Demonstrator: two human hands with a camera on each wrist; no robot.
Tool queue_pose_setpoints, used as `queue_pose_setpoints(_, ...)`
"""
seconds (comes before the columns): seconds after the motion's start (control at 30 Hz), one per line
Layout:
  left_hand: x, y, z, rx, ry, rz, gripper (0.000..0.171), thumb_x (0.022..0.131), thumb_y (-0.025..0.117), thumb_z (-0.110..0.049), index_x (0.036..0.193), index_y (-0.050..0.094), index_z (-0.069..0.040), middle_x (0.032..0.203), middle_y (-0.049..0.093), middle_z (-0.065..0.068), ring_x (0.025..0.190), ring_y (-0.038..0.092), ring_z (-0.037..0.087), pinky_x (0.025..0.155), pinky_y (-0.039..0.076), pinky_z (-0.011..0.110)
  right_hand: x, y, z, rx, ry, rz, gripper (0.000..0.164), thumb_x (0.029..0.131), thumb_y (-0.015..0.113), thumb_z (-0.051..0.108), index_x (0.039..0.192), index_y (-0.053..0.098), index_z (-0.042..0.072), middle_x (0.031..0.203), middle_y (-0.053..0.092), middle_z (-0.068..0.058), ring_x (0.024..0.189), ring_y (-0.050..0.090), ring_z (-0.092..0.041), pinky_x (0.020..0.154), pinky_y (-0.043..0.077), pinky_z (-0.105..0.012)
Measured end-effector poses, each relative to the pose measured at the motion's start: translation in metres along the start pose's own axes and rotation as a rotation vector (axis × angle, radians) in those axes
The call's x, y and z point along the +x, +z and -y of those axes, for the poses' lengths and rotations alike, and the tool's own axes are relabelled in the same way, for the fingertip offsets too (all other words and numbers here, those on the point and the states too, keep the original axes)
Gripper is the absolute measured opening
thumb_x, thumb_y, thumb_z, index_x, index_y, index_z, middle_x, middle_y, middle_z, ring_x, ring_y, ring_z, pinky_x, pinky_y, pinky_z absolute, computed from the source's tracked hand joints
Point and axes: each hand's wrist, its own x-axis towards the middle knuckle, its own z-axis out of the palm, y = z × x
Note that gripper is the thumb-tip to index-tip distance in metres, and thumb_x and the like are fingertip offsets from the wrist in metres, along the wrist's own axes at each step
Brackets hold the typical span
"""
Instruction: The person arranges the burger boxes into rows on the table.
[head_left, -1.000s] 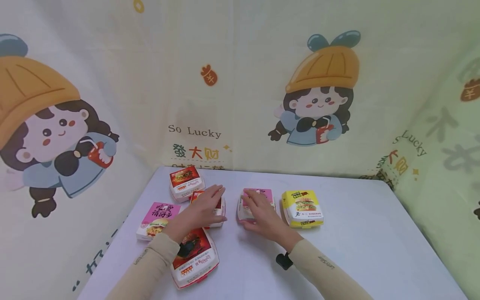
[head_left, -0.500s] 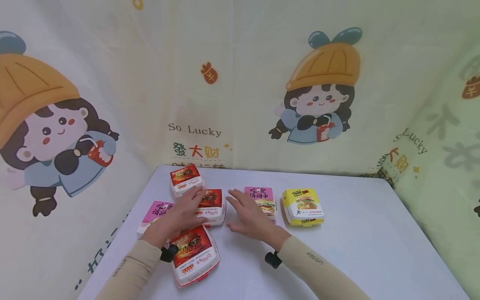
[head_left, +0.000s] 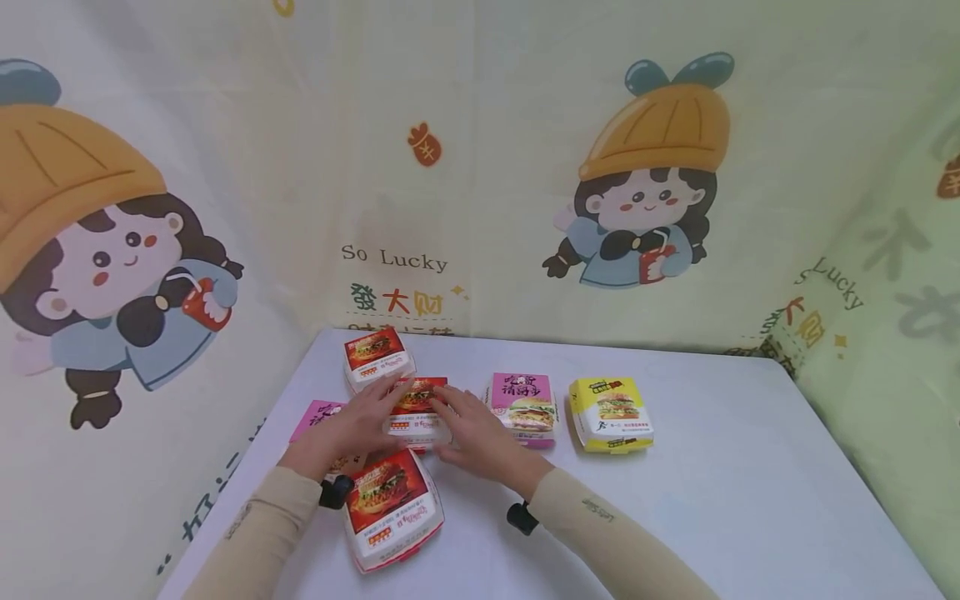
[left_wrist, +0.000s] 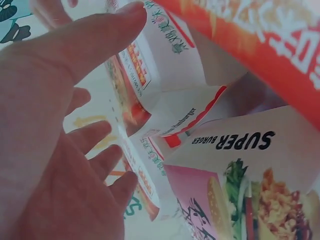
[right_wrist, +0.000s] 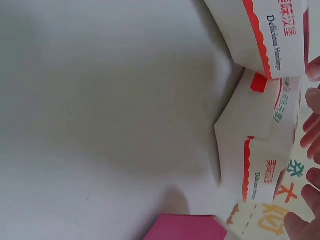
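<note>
In the head view, both hands are around a red-and-white burger box [head_left: 417, 427] in the middle of a group. My left hand [head_left: 354, 425] is over its left side, fingers extended and thumb apart. At its right side is my right hand [head_left: 483, 437], fingers spread loosely toward the box top. Whether either hand touches the box is unclear. A larger red burger box [head_left: 395, 508] lies in front, near the left wrist, and another red box [head_left: 378, 358] sits behind. Under the left forearm, a pink burger box [head_left: 311, 417] is partly hidden.
Right of the hands sit a second pink burger box [head_left: 522, 412] and a yellow-and-white one [head_left: 611, 417]. All the boxes rest on a white table [head_left: 712, 500]. A printed cloth [head_left: 510, 167] hangs behind and along both sides.
My right hand has moved left from the right pink box to the middle red box, uncovering the pink one. My left hand has shifted left and slightly down. The boxes look unmoved.
</note>
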Motion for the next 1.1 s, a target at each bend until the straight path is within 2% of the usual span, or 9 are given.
queue_pose_setpoints(0.13, 0.002, -0.003, -0.001, -0.029, -0.053, 0.065, 0.095, 0.08, 0.082, -0.029, 0.157, 0.029, -0.014, 0.162, 0.022, 0.014, 0.148, 0.023, 0.039, 0.109, 0.043, 0.058, 0.002, 0.004, 0.005, 0.035, -0.012, 0.029, 0.075, 0.091, 0.07, 0.041, 0.153, 0.037, 0.016, 0.162, 0.032, -0.001, 0.15, 0.03, -0.021, 0.122, 0.028, -0.041)
queue_pose_setpoints(0.27, 0.004, -0.003, -0.001, -0.048, -0.13, 0.136, 0.092, 0.08, 0.082, -0.029, 0.156, 0.031, -0.017, 0.161, 0.024, 0.014, 0.146, 0.023, 0.042, 0.107, 0.044, 0.06, 0.003, 0.009, 0.008, -0.013, -0.043, 0.038, 0.066, 0.092, 0.068, 0.043, 0.149, 0.045, 0.02, 0.159, 0.037, 0.0, 0.148, 0.033, -0.019, 0.121, 0.031, -0.04)
queue_pose_setpoints(0.33, 0.005, -0.003, -0.002, -0.046, -0.147, 0.154, 0.091, 0.081, 0.082, -0.024, 0.156, 0.031, -0.017, 0.161, 0.023, 0.015, 0.145, 0.023, 0.043, 0.105, 0.046, 0.059, 0.004, 0.011, 0.008, -0.041, -0.056, 0.046, 0.062, 0.092, 0.068, 0.043, 0.146, 0.048, 0.022, 0.158, 0.039, 0.0, 0.148, 0.035, -0.019, 0.121, 0.032, -0.039)
queue_pose_setpoints(0.53, 0.011, 0.0, -0.004, 0.031, -0.11, 0.127, 0.084, 0.084, 0.077, -0.01, 0.155, 0.033, -0.015, 0.156, 0.028, 0.017, 0.141, 0.033, 0.04, 0.106, 0.047, 0.055, 0.006, 0.016, 0.008, -0.058, -0.067, 0.029, 0.056, 0.091, 0.071, 0.037, 0.141, 0.052, 0.022, 0.152, 0.045, 0.0, 0.143, 0.041, -0.019, 0.116, 0.04, -0.038)
queue_pose_setpoints(0.8, 0.021, 0.0, -0.007, 0.04, -0.169, 0.104, 0.092, 0.075, 0.086, -0.015, 0.151, 0.035, -0.009, 0.149, 0.027, 0.02, 0.132, 0.035, 0.038, 0.107, 0.046, 0.055, 0.012, 0.02, 0.007, -0.072, -0.081, -0.037, 0.059, 0.088, 0.075, 0.031, 0.141, 0.052, 0.016, 0.151, 0.046, -0.004, 0.14, 0.045, -0.02, 0.111, 0.045, -0.034)
queue_pose_setpoints(1.1, 0.029, -0.002, -0.002, 0.001, -0.153, 0.12, 0.094, 0.074, 0.087, -0.016, 0.151, 0.035, -0.008, 0.163, 0.024, 0.015, 0.147, 0.028, 0.036, 0.115, 0.038, 0.054, 0.018, 0.02, 0.008, -0.085, -0.056, -0.014, 0.066, 0.09, 0.073, 0.029, 0.147, 0.042, 0.015, 0.158, 0.036, -0.007, 0.147, 0.034, -0.022, 0.113, 0.043, -0.034)
